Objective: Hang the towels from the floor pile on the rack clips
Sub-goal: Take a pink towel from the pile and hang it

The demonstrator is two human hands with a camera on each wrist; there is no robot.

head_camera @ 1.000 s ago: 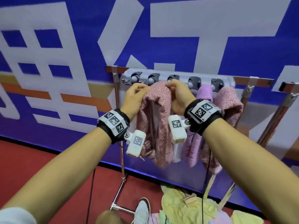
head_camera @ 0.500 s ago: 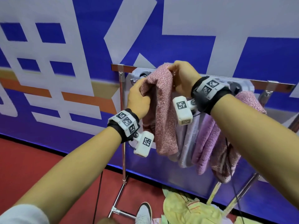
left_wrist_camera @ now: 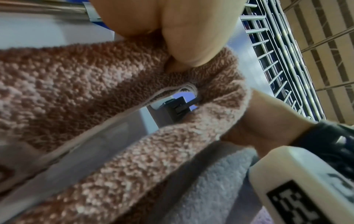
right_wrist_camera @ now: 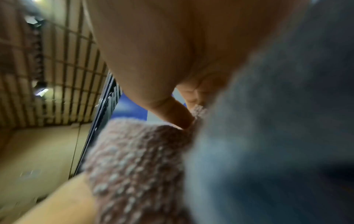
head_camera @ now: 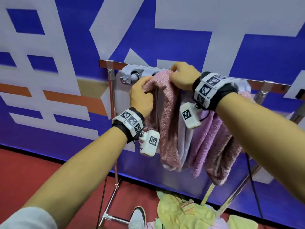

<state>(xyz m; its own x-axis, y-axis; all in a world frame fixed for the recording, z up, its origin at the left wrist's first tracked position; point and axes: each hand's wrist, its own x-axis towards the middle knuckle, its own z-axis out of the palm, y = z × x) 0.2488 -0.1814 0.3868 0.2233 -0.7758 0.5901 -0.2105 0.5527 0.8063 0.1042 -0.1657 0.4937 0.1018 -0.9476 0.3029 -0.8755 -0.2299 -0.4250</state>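
Note:
A speckled pink towel (head_camera: 166,116) hangs folded in front of the grey clip rack (head_camera: 125,76). My left hand (head_camera: 142,95) grips its left top edge. My right hand (head_camera: 183,76) pinches its top fold up against the rack by the second clip. The leftmost clip (head_camera: 135,75) is bare. In the left wrist view the towel (left_wrist_camera: 95,84) wraps round below my thumb, with a dark clip (left_wrist_camera: 178,106) showing through the gap. The right wrist view is blurred: fingertips (right_wrist_camera: 182,119) pinch the pink towel (right_wrist_camera: 134,166). Other pink and lilac towels (head_camera: 212,142) hang to the right.
A yellow towel pile (head_camera: 186,214) lies on the red floor below the rack, beside a shoe (head_camera: 137,219). The rack's metal post (head_camera: 113,113) and foot bar (head_camera: 113,219) stand at left. A blue and white banner wall is close behind.
Both hands have lifted the pink towel's top fold from below the clips up to clip height; the fold now covers the second clip. The view has moved closer to the rack.

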